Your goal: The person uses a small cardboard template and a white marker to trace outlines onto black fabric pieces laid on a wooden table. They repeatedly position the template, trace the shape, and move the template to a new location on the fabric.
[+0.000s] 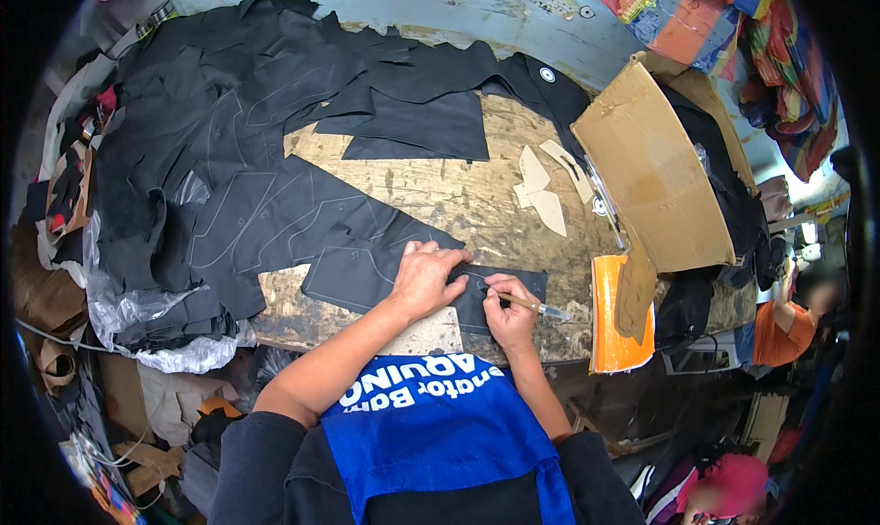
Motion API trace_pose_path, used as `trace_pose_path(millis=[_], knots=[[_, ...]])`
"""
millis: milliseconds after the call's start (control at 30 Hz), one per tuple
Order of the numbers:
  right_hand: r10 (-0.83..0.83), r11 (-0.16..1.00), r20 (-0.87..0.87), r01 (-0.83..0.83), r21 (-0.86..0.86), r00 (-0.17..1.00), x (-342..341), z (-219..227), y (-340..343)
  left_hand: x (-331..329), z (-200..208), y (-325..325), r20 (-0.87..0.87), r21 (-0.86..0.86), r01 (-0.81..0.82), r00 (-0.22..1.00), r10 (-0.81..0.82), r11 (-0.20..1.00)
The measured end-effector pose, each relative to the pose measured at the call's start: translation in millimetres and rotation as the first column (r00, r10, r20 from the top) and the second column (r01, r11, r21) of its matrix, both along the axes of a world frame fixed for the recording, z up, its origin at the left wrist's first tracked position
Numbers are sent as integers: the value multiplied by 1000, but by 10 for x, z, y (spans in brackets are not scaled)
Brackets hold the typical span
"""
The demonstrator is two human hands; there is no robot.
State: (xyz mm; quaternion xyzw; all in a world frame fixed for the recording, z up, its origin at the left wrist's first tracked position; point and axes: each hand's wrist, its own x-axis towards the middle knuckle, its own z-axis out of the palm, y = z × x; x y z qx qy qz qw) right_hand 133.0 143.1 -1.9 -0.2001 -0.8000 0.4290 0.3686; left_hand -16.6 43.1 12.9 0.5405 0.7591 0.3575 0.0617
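Note:
My left hand (423, 282) lies on a black sheet piece (348, 276), fingers stretched forward and thumb apart, pressing it to the worn wooden table. Close by on the right, my right hand (513, 321) grips a slim brown pen (555, 311) with a clear end. That hand rests at the right end of the same piece, where pale outlines are drawn. A larger black sheet (275, 213) with similar pale outlines spreads to the left and partly meets this piece. The pen's writing tip is too small to make out.
Pale card templates (541, 198) lie beyond my hands on the wooden tabletop (431, 199). At the right stand an open cardboard box (655, 167) and an orange-covered pad (605, 309). Black sheets (202, 85) heap along the left and back. A person in orange (784, 332) is far right.

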Motion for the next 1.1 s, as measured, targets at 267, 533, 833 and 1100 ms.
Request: trace_pose_path(millis=[267,533,833,1100], knots=[[-82,996,-14,81,-45,997,-18,-36,-5,-2,-25,-8,6,-12,2,1000,-2,1000],[-7,952,-121,-31,-305,993,43,-121,55,-13,-16,-16,23,-11,11,1000,-10,1000],[-145,970,12,145,-197,989,2,38,-25,-357,237,-500,121,132,-192,977,176,973],[316,850,498,-474,228,807,-103,409,-534,-503,209,-1394,-149,-256,-654,754,640,711]])
